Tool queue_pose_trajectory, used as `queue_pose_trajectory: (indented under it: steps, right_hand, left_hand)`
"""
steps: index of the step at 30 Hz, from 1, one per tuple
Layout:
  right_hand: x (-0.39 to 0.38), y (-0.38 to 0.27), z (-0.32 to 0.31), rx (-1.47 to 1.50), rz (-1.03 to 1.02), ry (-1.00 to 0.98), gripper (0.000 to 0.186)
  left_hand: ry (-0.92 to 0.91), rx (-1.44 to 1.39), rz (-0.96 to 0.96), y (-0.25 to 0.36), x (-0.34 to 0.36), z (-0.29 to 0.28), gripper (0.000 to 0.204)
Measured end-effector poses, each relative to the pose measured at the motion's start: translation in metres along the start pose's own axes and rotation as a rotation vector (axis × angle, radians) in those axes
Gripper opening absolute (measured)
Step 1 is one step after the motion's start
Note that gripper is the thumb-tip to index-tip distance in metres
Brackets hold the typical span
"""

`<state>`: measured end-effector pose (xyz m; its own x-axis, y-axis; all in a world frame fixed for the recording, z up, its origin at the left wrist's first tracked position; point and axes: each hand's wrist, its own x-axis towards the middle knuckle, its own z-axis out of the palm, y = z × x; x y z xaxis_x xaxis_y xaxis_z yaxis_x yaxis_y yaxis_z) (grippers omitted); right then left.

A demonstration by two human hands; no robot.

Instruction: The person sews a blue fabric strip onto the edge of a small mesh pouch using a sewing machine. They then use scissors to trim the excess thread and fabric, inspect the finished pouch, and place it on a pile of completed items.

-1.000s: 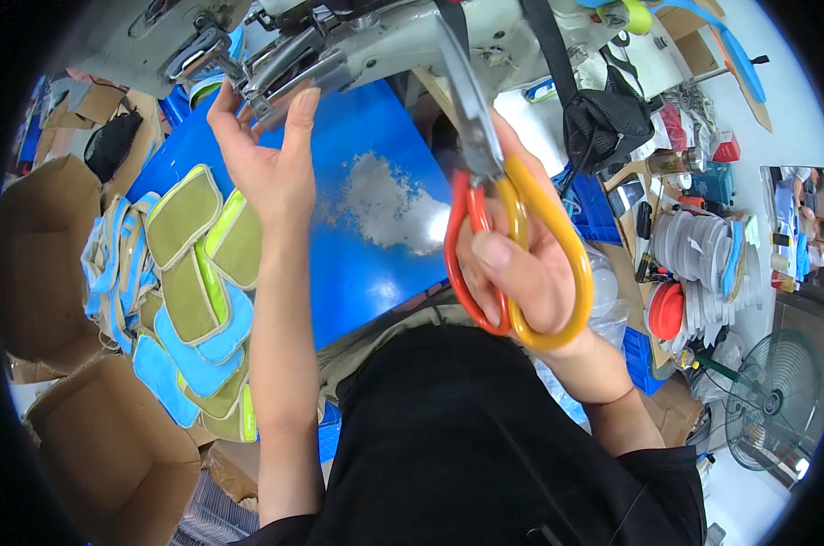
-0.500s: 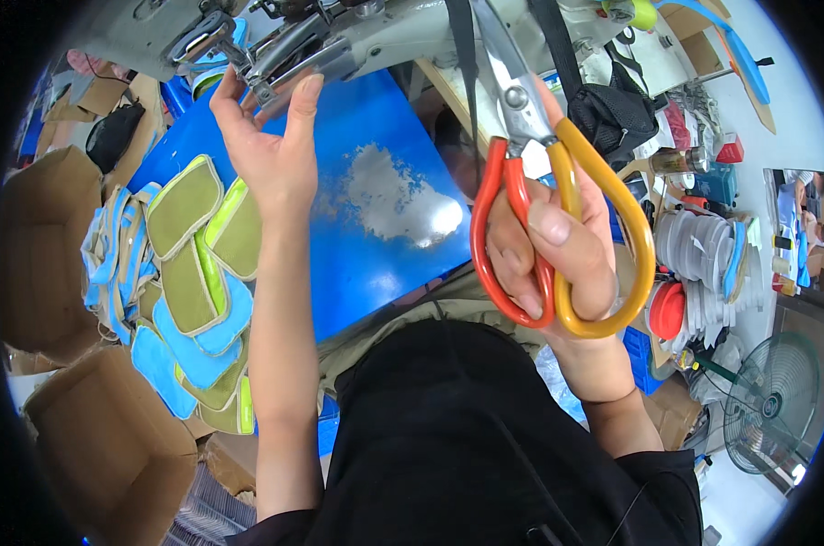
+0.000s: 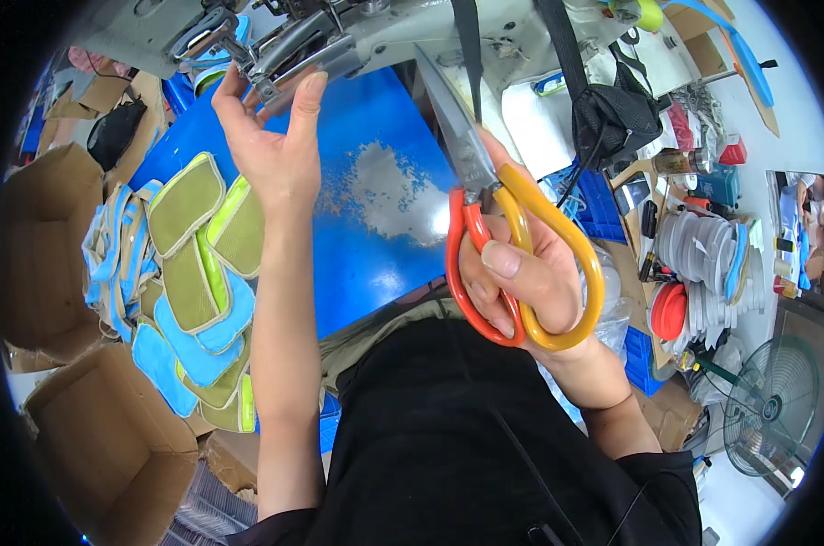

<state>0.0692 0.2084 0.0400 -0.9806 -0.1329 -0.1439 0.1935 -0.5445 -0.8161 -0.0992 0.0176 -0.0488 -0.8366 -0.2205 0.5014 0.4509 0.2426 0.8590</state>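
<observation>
My right hand [image 3: 544,278] grips a large pair of scissors [image 3: 467,150] with one red and one yellow handle. My thumb and fingers pass through the loops, and the blades lie close together, pointing up and left toward the machine. At the top left, my left hand [image 3: 275,155] is at the metal arm [image 3: 316,68] of a sewing machine. Its thumb rests along the near side of the arm and its fingers curl round the end, their tips partly hidden. Below lies a blue tabletop [image 3: 366,282] with a worn grey patch.
Olive, blue and lime padded fabric pieces [image 3: 193,264] are heaped left of my left forearm. Open cardboard boxes [image 3: 111,437] stand beyond them. On the right are a black mesh pouch [image 3: 617,118], rolls of white tape [image 3: 699,255] and a green fan [image 3: 772,405].
My right hand has moved down and left with the scissors, whose blades now tilt further left. The left hand stays at the sewing machine's arm, almost unmoved.
</observation>
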Motion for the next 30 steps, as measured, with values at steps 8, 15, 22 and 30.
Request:
queue_pose_trajectory:
  steps: [8,15,22,30]
  right_hand:
    - [0.0006,0.0063,-0.001,0.023,0.008,-0.006,0.077]
    - [0.0012,0.0047,-0.0002,0.026,0.048,-0.006,0.075]
    - [0.0013,0.0055,0.0002,0.032,0.04,-0.009,0.074]
    - [0.0009,0.0064,-0.0007,0.036,0.046,-0.023,0.073]
  left_hand:
    - [-0.022,-0.019,-0.007,-0.0031,-0.0001,-0.0004,0.083]
    - [-0.03,0.029,0.007,0.0014,-0.0003,-0.0006,0.079]
    - [-0.03,0.031,-0.007,0.0029,-0.0008,-0.0002,0.081]
    - [-0.032,0.045,-0.004,0.0021,-0.0004,-0.0002,0.079]
